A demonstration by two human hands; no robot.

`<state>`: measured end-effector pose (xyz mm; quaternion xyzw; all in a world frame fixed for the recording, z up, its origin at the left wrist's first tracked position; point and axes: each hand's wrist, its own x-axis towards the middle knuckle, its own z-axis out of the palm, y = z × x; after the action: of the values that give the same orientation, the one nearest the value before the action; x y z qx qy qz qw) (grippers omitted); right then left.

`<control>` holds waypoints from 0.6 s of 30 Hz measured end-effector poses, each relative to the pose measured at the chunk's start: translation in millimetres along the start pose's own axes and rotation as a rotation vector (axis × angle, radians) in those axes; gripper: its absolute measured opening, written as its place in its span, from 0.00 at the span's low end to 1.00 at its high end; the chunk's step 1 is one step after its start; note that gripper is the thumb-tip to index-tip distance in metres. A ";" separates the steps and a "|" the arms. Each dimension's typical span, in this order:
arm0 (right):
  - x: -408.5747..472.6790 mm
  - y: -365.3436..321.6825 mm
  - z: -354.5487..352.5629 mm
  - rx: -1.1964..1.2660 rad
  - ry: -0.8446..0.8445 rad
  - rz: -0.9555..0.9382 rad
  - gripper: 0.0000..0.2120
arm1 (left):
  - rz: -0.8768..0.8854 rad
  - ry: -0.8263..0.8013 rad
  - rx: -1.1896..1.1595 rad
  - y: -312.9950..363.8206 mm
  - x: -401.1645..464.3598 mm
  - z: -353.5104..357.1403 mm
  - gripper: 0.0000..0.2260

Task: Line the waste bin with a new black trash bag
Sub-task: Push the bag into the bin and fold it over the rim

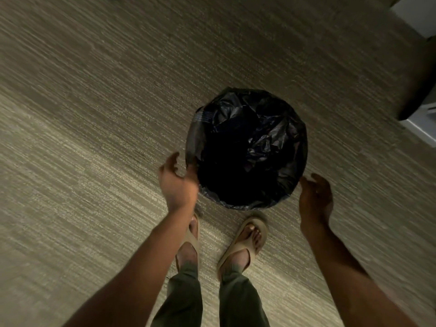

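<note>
A round waste bin [192, 140] stands on the carpet just ahead of my feet. A black trash bag [257, 135] lies crumpled inside it and is folded over the rim all round. My left hand [178, 182] hovers at the bin's near left edge, fingers spread, holding nothing; its fingertips are close to the bag's rim. My right hand [315, 199] hangs beside the near right edge, fingers loosely apart and empty, a small gap from the bag.
Striped beige carpet [94, 114] covers the floor. My feet in tan slides [245, 241] stand right behind the bin. A dark furniture base [417, 90] and a white panel [422, 128] sit at the right edge.
</note>
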<state>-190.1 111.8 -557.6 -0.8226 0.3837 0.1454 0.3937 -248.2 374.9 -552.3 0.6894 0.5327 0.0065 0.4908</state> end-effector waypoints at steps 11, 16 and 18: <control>-25.4 0.8 21.7 0.281 -0.186 0.164 0.11 | -0.191 -0.182 -0.037 -10.1 -4.7 -2.0 0.11; -34.5 -27.9 39.8 0.274 -0.176 0.003 0.13 | -0.162 -0.202 -0.112 3.0 27.0 -17.4 0.09; -40.2 -48.3 51.7 0.280 -0.220 -0.017 0.16 | -0.151 -0.187 -0.145 9.3 45.3 -29.0 0.09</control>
<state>-177.4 190.9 -543.5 -0.7421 0.3480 0.1762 0.5451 -237.3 428.3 -554.2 0.6075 0.5333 -0.0563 0.5859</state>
